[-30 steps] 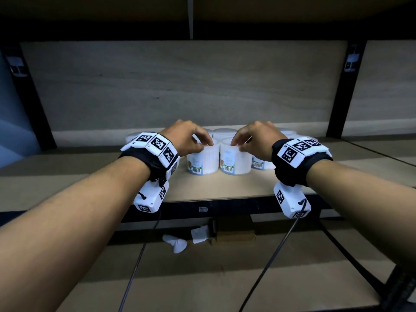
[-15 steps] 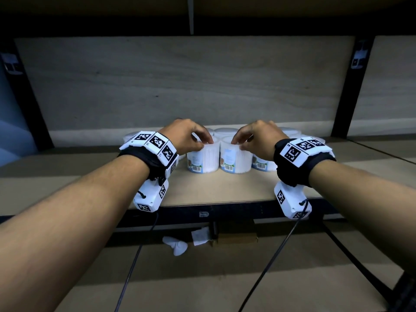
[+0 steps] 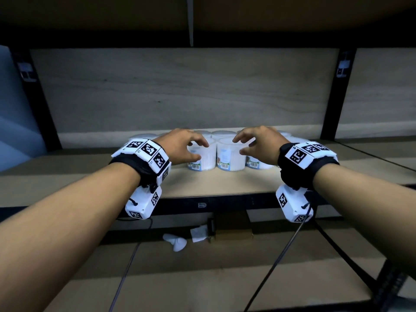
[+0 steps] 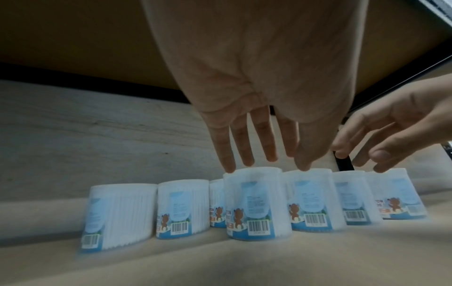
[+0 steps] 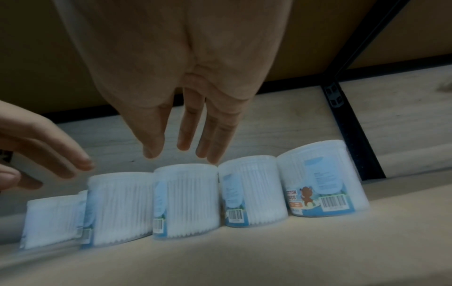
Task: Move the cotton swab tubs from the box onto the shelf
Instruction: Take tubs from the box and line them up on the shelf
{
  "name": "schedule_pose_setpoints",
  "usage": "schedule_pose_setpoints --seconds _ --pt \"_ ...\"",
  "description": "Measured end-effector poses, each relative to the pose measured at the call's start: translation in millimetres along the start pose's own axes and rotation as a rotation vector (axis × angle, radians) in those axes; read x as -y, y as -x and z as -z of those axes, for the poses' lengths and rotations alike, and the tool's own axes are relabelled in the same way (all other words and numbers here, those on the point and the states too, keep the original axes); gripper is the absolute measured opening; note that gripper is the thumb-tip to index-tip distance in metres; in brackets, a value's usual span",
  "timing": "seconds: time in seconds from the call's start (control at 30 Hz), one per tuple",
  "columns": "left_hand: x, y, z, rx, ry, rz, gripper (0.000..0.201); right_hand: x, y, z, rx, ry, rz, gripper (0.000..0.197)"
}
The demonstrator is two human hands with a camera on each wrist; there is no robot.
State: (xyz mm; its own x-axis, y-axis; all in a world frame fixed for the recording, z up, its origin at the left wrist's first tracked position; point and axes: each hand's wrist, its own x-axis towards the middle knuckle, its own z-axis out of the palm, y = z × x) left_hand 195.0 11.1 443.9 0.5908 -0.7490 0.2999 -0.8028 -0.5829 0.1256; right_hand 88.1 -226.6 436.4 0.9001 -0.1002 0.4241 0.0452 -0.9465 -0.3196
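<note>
Several white cotton swab tubs with blue labels stand grouped on the wooden shelf (image 3: 213, 184). The two front tubs (image 3: 203, 161) (image 3: 230, 162) sit side by side. My left hand (image 3: 200, 150) hovers over the left front tub (image 4: 257, 205) with fingers spread and holds nothing; its fingertips (image 4: 247, 160) are at the lid's rim. My right hand (image 3: 239, 145) hovers the same way over the right front tub (image 5: 186, 199), its fingers (image 5: 183, 143) straight just above the lid. The box is out of view.
The shelf's wooden back panel (image 3: 180, 91) rises behind the tubs, with black uprights (image 3: 331, 93) at the sides. Bare shelf board lies left and right of the group. On the lower shelf lie a small cardboard box (image 3: 233, 230), white scraps (image 3: 177, 242) and cables (image 3: 276, 260).
Both hands have let go of the two front tubs. Their fingers have uncurled and lifted off the lids, and the tubs stay standing on the shelf.
</note>
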Motion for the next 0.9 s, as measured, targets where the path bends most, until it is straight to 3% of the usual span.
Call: schedule_pose_setpoints --seconds 0.47,0.63,0.9 --pt "-40 89 -7 0.158 0.128 -0.055 0.029 29 85 -8 0.062 -0.081 0.022 0.017" --pt "-31 131 -51 0.250 0.171 -0.056 0.028 30 119 -47 0.198 -0.183 0.003 0.012" --pt "1 190 -142 0.399 0.168 0.054 0.036 20 162 -136 0.372 -0.199 -0.063 0.012"
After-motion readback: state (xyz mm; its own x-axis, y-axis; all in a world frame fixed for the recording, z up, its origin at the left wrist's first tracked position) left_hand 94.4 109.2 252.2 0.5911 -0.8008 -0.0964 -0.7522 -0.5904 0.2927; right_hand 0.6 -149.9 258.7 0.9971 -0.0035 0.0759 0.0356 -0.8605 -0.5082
